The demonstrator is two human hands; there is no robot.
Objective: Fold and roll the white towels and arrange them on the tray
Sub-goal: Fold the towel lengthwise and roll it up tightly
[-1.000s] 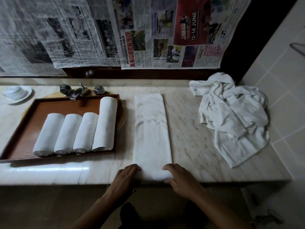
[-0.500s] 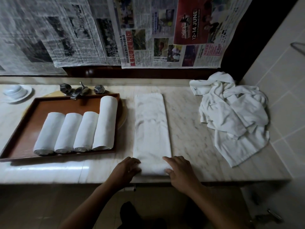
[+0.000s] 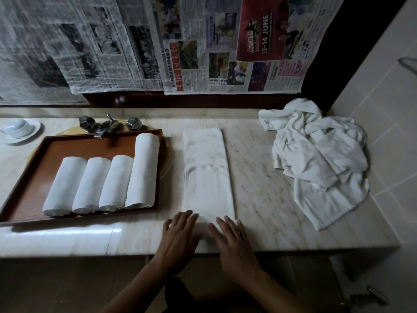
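Head view, the only one I have.

1. Folded towel (image 3: 206, 172): a long, narrow white strip lying flat on the surface (image 3: 259, 188), running away from me, just right of the tray. Its near end lies under both hands. That end is blurred, so I cannot tell how much of a roll has formed.
2. Left hand (image 3: 180, 231): fingers straight and spread, palm down, pressing the strip's near left corner. It grasps nothing.
3. Right hand (image 3: 230, 238): the same posture on the near right corner, flat and released.
4. Tray (image 3: 90, 147): brown wood, at the left of the surface. It holds four rolled towels (image 3: 91, 184) side by side and touching. The rightmost one is longer than the others.
5. Towel pile (image 3: 320, 159): crumpled white towels at the far right, not yet folded, well apart from the strip.
6. Other items: a faucet (image 3: 108, 126) behind the tray, a white dish (image 3: 18, 129) at far left, and newspaper sheets (image 3: 203, 41) hung on the wall.

Step in hand, as I judge it: folding of this towel is done and rolling is at its start.

Next move, as I judge it: both palms push forward with even pressure so the roll stays straight and tight to the far end. The finished roll then goes on the tray. There is little free space to the right of the long one.
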